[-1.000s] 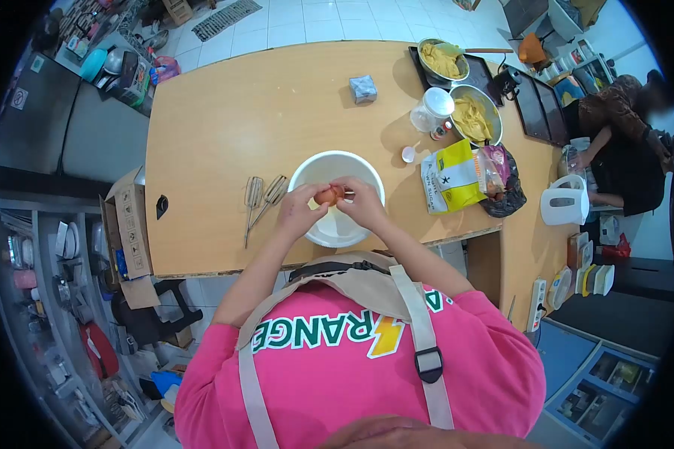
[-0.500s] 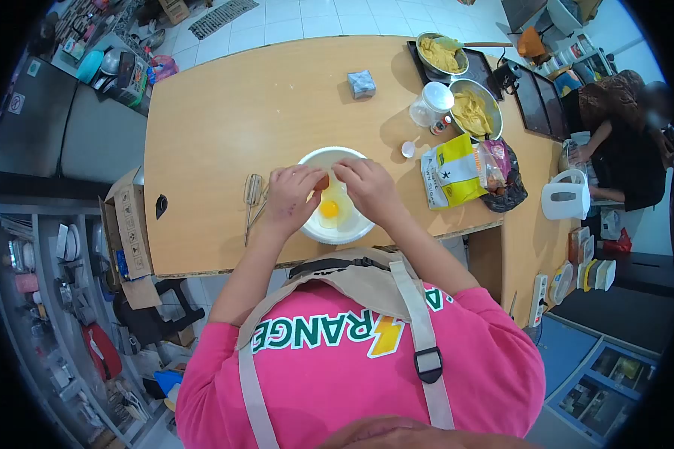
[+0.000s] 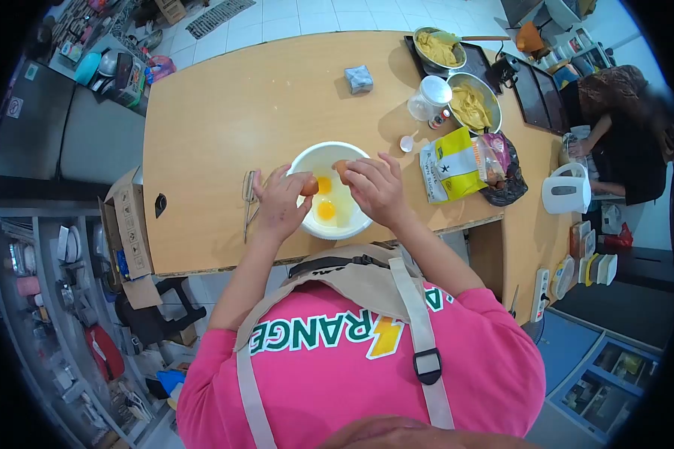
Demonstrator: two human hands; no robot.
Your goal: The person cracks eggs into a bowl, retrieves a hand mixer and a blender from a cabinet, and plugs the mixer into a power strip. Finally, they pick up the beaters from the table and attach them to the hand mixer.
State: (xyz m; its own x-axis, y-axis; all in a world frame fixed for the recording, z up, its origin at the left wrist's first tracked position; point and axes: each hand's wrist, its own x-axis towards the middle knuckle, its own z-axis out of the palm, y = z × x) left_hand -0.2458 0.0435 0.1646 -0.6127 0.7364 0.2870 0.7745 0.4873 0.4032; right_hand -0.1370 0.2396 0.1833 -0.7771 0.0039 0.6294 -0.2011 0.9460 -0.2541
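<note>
A white bowl [image 3: 314, 156] stands on the wooden table [image 3: 232, 112] near its front edge, with two yolks [image 3: 325, 209] in it. My left hand [image 3: 278, 203] holds one brown eggshell half [image 3: 308, 185] at the bowl's left rim. Over the bowl's right side, my right hand [image 3: 377, 188] holds the other shell half [image 3: 341, 167]. The two halves are apart.
Two metal beaters [image 3: 248, 196] lie left of the bowl. To the right are a yellow bag [image 3: 451, 173], a dark bag [image 3: 505, 183], a lidded jar [image 3: 429, 97], two bowls of batter [image 3: 472, 105] and a white kettle [image 3: 566, 194]. Another person [image 3: 618, 120] works at the far right.
The whole egg held over the bowl was split; its contents dropped in. My hands have drawn apart, each with a shell half, and two yolks now show.
</note>
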